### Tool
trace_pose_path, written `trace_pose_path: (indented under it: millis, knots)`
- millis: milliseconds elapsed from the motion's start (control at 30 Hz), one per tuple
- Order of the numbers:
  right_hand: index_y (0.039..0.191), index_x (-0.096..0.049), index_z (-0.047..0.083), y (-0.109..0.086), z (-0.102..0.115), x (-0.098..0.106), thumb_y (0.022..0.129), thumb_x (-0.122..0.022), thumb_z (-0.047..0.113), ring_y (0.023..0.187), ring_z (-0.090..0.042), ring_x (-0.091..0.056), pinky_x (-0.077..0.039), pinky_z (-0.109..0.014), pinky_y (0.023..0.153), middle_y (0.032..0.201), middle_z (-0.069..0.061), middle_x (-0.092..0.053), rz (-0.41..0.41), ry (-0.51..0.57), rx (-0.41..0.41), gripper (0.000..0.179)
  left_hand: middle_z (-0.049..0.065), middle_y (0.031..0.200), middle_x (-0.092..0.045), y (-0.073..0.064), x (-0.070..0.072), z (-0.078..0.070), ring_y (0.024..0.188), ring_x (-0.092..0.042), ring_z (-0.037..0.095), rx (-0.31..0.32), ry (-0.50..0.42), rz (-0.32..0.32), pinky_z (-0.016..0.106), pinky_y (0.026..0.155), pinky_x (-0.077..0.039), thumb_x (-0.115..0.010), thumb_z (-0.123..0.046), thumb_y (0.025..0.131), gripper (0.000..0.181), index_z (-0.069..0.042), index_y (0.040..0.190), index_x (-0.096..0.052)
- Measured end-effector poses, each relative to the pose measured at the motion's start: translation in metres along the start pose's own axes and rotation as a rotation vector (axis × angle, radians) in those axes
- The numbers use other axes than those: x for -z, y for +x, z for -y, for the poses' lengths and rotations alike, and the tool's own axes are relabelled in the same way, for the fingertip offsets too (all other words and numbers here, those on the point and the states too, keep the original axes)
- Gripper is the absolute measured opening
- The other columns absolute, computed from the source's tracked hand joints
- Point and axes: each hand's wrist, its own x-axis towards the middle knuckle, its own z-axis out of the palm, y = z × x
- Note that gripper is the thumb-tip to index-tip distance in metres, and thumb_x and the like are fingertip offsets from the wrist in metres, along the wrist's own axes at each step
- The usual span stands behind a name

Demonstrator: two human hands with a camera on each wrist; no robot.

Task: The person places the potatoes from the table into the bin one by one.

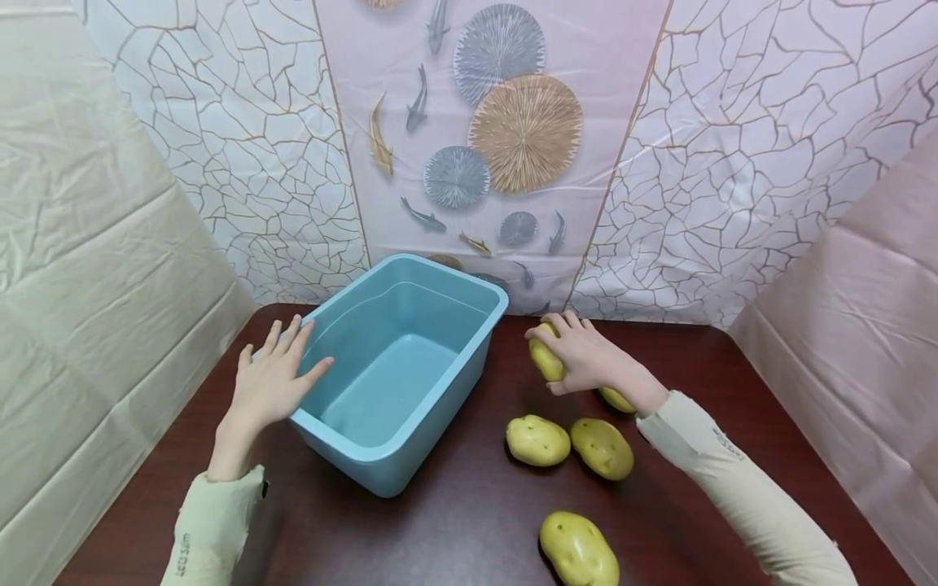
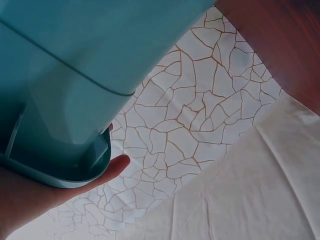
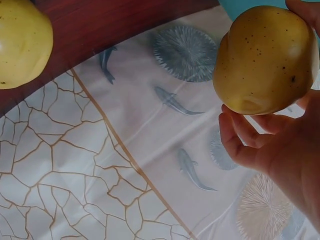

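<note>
My right hand (image 1: 592, 356) grips a yellow potato (image 1: 545, 352) to the right of the blue plastic tub (image 1: 440, 407). In the right wrist view, fingers and thumb wrap the sides of that potato (image 3: 265, 60). My left hand (image 1: 267, 381) lies over the tub's near left rim with fingers spread straight. The left wrist view shows the hand (image 2: 30, 200) against the rim of the tub (image 2: 65, 115), most of its fingers hidden. Inside, the tub's bare floor shows.
Two potatoes (image 1: 538, 440) (image 1: 602, 448) lie side by side right of the tub. Another potato (image 1: 579, 549) sits nearer the front, and one more potato (image 1: 618, 399) is partly hidden under my right wrist. A patterned cloth (image 1: 659, 244) hangs behind the dark table (image 1: 469, 529).
</note>
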Motion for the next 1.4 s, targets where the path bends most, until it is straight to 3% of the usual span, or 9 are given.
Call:
trace_pose_path:
  millis: [367, 800, 1133, 1400]
  knots:
    - [0.122, -0.046, 0.018, 0.000, 0.000, 0.006, 0.058, -0.075, 0.037, 0.104, -0.032, -0.040, -0.039, -0.046, 0.078, 0.123, -0.015, -0.042, -0.020, 0.003, -0.002, 0.073, 0.018, 0.149, -0.011, -0.002, 0.000, 0.002, 0.138, -0.005, 0.038, -0.002, 0.005, -0.014, 0.065, 0.101, -0.004, -0.037, -0.053, 0.089, 0.075, -0.006, 0.143, -0.016]
    - [0.123, -0.045, 0.016, 0.002, 0.001, 0.028, 0.058, -0.075, 0.035, 0.099, -0.032, -0.042, -0.039, -0.047, 0.075, 0.120, -0.014, -0.043, -0.078, 0.003, 0.006, 0.074, 0.019, 0.149, -0.011, 0.003, -0.001, 0.001, 0.137, -0.005, 0.039, 0.005, 0.000, 0.003, 0.066, 0.100, -0.004, -0.040, -0.049, 0.090, 0.073, -0.007, 0.143, -0.014]
    - [0.124, -0.044, 0.015, 0.009, 0.004, 0.043, 0.059, -0.074, 0.035, 0.107, -0.032, -0.038, -0.038, -0.048, 0.077, 0.121, -0.014, -0.042, -0.084, 0.015, 0.024, 0.074, 0.019, 0.149, -0.011, 0.004, -0.001, 0.001, 0.137, -0.004, 0.038, 0.008, 0.005, 0.014, 0.065, 0.100, -0.004, -0.038, -0.053, 0.089, 0.075, -0.007, 0.144, -0.013]
    - [0.123, -0.044, 0.017, 0.019, 0.009, 0.052, 0.058, -0.073, 0.038, 0.104, -0.031, -0.040, -0.039, -0.047, 0.077, 0.121, -0.015, -0.042, -0.131, -0.002, 0.043, 0.074, 0.019, 0.149, -0.012, 0.004, -0.001, 0.000, 0.137, -0.005, 0.039, 0.005, 0.004, 0.003, 0.066, 0.100, -0.005, -0.039, -0.051, 0.089, 0.074, -0.007, 0.144, -0.013]
